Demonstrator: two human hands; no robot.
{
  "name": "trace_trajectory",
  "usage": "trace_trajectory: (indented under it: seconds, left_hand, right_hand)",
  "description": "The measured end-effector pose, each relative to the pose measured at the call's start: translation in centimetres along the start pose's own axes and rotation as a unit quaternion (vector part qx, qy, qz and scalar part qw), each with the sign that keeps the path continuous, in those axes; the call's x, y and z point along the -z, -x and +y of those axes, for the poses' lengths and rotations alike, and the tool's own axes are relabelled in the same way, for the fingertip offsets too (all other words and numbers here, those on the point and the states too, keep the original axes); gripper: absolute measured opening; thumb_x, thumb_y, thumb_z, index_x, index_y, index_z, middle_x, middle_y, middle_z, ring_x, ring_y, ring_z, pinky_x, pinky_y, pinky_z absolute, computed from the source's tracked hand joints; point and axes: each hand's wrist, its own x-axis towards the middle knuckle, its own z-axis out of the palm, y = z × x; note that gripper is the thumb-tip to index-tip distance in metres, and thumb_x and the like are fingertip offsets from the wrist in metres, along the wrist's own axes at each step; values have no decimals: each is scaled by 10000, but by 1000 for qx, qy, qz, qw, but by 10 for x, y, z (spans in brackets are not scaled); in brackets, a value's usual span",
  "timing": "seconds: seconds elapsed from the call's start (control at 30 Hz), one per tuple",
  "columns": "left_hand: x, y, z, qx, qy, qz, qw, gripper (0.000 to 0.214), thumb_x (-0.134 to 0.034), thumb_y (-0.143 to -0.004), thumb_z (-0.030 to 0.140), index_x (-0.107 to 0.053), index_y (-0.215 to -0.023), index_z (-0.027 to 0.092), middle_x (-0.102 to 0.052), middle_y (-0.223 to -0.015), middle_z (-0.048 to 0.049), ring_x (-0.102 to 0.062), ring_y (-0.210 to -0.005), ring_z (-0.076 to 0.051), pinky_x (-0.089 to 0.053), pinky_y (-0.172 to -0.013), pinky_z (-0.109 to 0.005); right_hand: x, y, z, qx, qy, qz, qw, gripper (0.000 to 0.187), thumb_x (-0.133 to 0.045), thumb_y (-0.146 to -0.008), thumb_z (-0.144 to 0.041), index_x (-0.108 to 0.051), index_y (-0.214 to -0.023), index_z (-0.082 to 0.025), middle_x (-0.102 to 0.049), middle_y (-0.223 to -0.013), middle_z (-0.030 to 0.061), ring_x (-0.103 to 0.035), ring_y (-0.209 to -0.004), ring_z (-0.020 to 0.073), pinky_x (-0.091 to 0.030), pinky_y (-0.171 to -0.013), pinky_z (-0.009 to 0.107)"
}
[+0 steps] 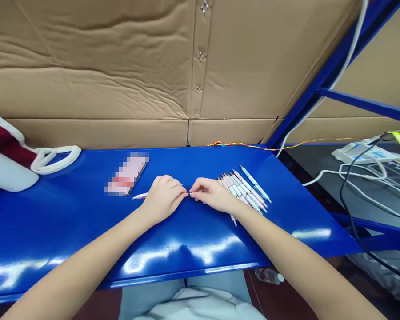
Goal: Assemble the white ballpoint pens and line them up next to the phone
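Over blue table [86, 222] | left hand [163, 198] gripping pink pen [140, 196] | right hand [210, 194] pinching dark tip [188, 194]

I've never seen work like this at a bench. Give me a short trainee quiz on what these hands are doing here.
1. True or false: the left hand and right hand are at opposite ends of the blue table.
2. Which hand is nearer the pile of pastel pens?
3. What colour is the pen sticking out past the left hand?

Key: 1 false; 2 right hand; 3 pink.
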Motion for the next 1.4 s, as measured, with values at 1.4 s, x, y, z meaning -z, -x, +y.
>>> trace_trajectory:
  seconds: [1.4]
  left_hand:
    - [29, 7, -18, 96, 116, -90, 984, 186, -410, -895, 310, -553, -923, 194, -592, -857, -28, -564, -752, -167, -451, -697, -291]
  right_hand:
    - [10, 7, -19, 151, 338, 122, 921, 90, -506, -818, -145, -575, -779, -186, -647, -758, 23, -556, -748, 170, -349, -749, 298]
